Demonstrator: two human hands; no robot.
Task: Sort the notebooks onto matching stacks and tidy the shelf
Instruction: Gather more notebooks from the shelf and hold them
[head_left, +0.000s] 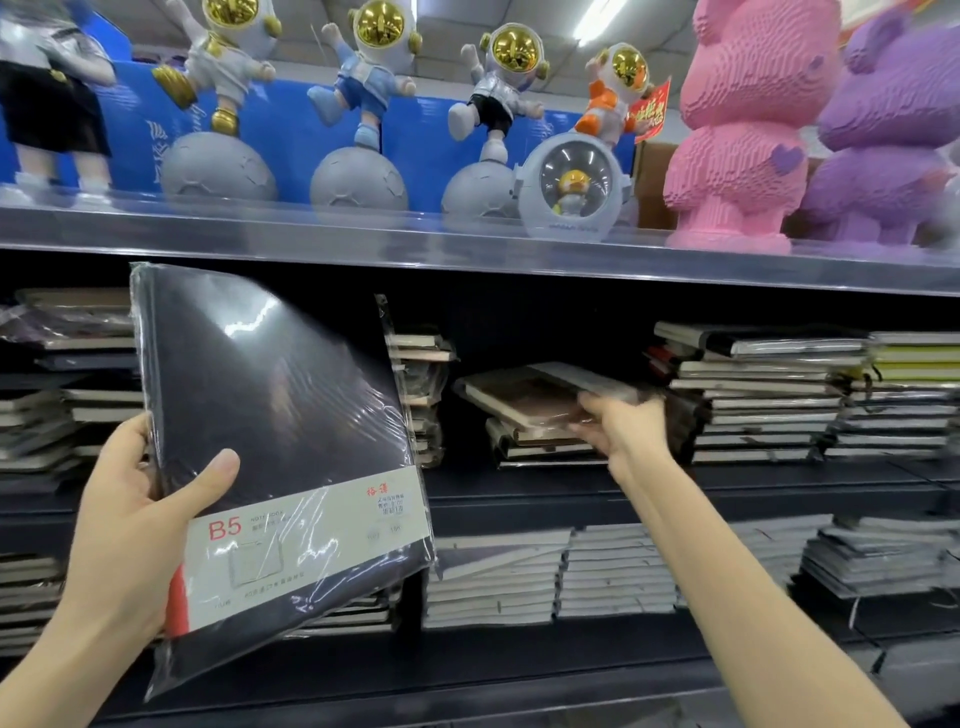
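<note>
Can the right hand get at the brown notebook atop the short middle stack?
Likely yes: the right hand has its fingers on the brown notebook, and the gap above that stack is open.

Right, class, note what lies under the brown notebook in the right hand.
Under the brown notebook: a short stack of notebooks, page edges showing. The right hand hides its right end.
</note>
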